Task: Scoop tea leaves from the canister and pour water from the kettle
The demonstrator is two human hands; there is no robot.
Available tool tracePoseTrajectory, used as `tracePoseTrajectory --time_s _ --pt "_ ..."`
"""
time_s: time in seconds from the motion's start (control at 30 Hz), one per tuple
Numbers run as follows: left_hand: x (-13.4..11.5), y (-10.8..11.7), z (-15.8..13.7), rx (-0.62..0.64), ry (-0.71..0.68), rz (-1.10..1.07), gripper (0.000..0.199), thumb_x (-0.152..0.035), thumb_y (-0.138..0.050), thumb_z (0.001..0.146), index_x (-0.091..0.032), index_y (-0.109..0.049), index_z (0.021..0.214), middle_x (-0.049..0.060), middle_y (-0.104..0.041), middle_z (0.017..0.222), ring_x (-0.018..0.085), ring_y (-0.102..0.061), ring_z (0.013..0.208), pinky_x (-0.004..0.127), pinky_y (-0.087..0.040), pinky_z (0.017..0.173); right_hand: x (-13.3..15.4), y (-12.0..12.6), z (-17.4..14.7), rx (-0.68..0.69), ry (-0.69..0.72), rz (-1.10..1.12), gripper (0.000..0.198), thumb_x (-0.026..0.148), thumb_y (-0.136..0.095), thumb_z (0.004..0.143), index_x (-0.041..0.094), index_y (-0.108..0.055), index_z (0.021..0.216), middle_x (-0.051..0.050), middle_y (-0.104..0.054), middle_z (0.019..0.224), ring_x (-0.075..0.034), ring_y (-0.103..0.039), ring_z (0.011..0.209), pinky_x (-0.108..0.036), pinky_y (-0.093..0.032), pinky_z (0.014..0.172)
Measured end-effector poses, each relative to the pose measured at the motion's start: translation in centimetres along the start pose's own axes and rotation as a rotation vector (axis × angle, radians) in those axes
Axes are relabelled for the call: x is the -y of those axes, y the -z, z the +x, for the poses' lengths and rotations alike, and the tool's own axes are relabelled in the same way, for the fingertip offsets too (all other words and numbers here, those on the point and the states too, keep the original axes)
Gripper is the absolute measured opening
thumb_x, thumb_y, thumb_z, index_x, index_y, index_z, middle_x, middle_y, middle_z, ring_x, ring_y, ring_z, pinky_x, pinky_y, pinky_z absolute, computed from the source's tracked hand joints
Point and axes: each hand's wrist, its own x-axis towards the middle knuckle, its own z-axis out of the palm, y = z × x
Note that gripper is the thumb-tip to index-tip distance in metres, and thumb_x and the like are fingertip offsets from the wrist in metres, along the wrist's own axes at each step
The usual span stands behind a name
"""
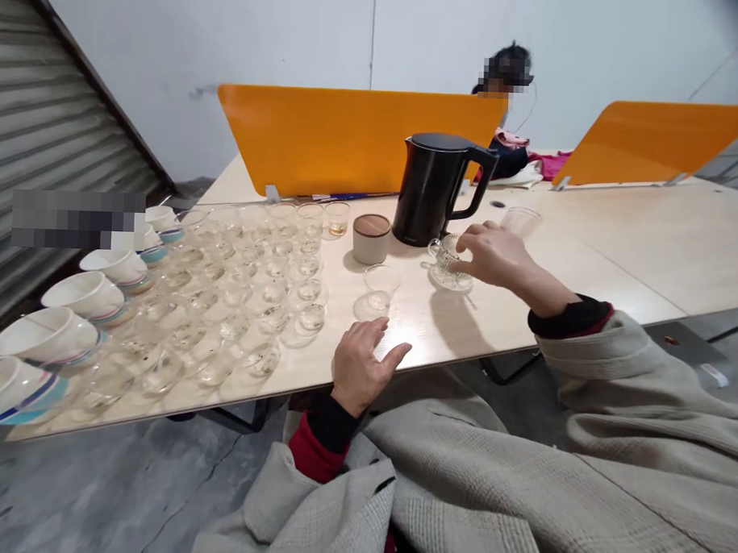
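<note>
My right hand (496,253) is curled at the right side of a ribbed clear glass cup (447,251), thumb and fingers against it. The cup stands on a matching glass saucer (450,281), and its handle points left. My left hand (364,363) is palm down at the table's front edge, thumb spread from the fingers, holding nothing. Just beyond it stands a clear cup (381,285). A pale round canister (371,240) with a wooden lid sits behind that cup. The black electric kettle (431,190) stands behind the glass cup, its handle to the right.
Several rows of clear cups (235,296) holding bits of something dark cover the table's left. Stacked white paper cups (83,293) line the left edge. Another clear cup (522,221) is behind my right hand. Orange dividers (349,139) stand at the back; a person (506,71) sits beyond.
</note>
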Motion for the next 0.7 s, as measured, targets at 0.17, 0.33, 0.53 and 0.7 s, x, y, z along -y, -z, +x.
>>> tracePoseTrajectory --time_s 0.17,0.33,0.53,0.7 --pt "0.0 0.0 -0.1 0.014 0.005 0.004 0.037 -0.044 -0.082 0.095 -0.021 -0.07 0.121 0.007 -0.082 0.103 0.027 -0.075 0.097 0.041 -0.06 0.088 2.0 -1.9 -0.1 -0.001 -0.049 -0.15 0.02 0.026 -0.069 0.094 0.015 -0.08 0.106 -0.021 -0.076 0.115 -0.037 -0.061 0.111 -0.046 -0.045 0.087" --pt "0.1 -0.1 -0.1 0.008 0.005 -0.007 0.037 -0.045 -0.081 0.095 -0.021 -0.07 0.122 0.007 -0.082 0.104 0.027 -0.075 0.097 0.042 -0.06 0.089 1.3 -2.4 0.1 0.001 -0.083 -0.157 0.023 0.021 -0.061 0.094 0.02 -0.082 0.101 -0.018 -0.078 0.11 -0.035 -0.061 0.107 -0.045 -0.043 0.085" --pt "0.1 0.0 0.0 0.01 0.0 -0.015 0.036 -0.043 -0.08 0.096 -0.021 -0.07 0.121 0.007 -0.082 0.103 0.026 -0.075 0.097 0.041 -0.06 0.089 -0.2 -1.7 -0.9 0.042 -0.127 -0.14 0.024 0.021 -0.062 0.093 0.019 -0.083 0.104 -0.017 -0.079 0.107 -0.033 -0.067 0.104 -0.043 -0.045 0.086" --pt "0.1 -0.1 0.0 -0.003 -0.017 0.001 0.036 -0.044 -0.081 0.095 -0.02 -0.07 0.121 0.007 -0.082 0.103 0.027 -0.075 0.095 0.041 -0.06 0.087 -2.1 -1.0 -3.2 0.106 -0.152 -0.161 0.02 0.017 -0.062 0.094 0.016 -0.081 0.098 -0.015 -0.079 0.108 -0.03 -0.068 0.105 -0.04 -0.043 0.086"
